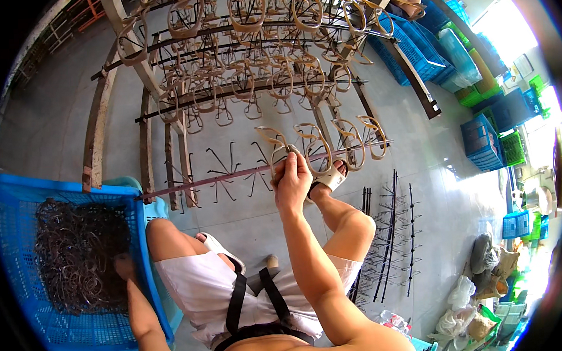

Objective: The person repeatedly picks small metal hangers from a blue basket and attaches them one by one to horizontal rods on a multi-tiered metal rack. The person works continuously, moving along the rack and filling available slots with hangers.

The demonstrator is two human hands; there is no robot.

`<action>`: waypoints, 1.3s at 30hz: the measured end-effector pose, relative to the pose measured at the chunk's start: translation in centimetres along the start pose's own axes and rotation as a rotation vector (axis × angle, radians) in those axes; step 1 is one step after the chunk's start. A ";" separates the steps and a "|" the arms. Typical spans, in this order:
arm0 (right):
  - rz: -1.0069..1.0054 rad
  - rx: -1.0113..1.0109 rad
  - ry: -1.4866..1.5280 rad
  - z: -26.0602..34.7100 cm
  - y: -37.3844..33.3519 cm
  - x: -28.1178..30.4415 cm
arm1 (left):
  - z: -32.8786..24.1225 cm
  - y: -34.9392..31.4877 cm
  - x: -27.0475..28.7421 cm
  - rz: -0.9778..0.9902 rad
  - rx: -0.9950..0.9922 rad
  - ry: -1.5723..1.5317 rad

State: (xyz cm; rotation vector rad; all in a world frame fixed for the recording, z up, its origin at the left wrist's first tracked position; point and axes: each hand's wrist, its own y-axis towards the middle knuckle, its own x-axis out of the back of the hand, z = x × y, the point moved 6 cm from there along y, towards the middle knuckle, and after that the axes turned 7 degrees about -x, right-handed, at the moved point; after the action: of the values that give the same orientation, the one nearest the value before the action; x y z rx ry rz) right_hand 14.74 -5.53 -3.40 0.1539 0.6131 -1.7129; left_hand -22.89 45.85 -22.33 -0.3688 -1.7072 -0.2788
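A long reddish-brown rod (222, 177) with pairs of thin wire hooks slants across the space before me, its left end at the basket's edge. Several loop-shaped tan and clear pieces (349, 143) hang on its right part; the left hooks are bare. My right hand (292, 181) is closed at the rod, pinching another tan looped piece (271, 136) beside the hung ones. My left hand (124, 266) reaches into a blue plastic basket (145, 267), against a tangled heap of dark brown looped pieces (79, 257); its fingers are shadowed and partly hidden.
Ahead stands a rack with worn uprights (100, 126), its rods full of similar hanging pieces (247, 84). Bare hooked rods (391, 233) lie on the floor at right. Blue crates (481, 142) and plastic bags (456, 318) line the right side.
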 end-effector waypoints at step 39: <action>0.029 0.176 -0.494 1.9 -0.1 -0.5 | -8.8 -4.7 12.4 0.362 0.043 -0.802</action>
State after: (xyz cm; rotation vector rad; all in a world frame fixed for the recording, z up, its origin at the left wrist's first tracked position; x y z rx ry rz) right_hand 15.17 -5.97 -1.50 -0.1353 0.0948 -1.6911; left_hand -18.59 39.22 -8.50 -0.8217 -2.3682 0.2087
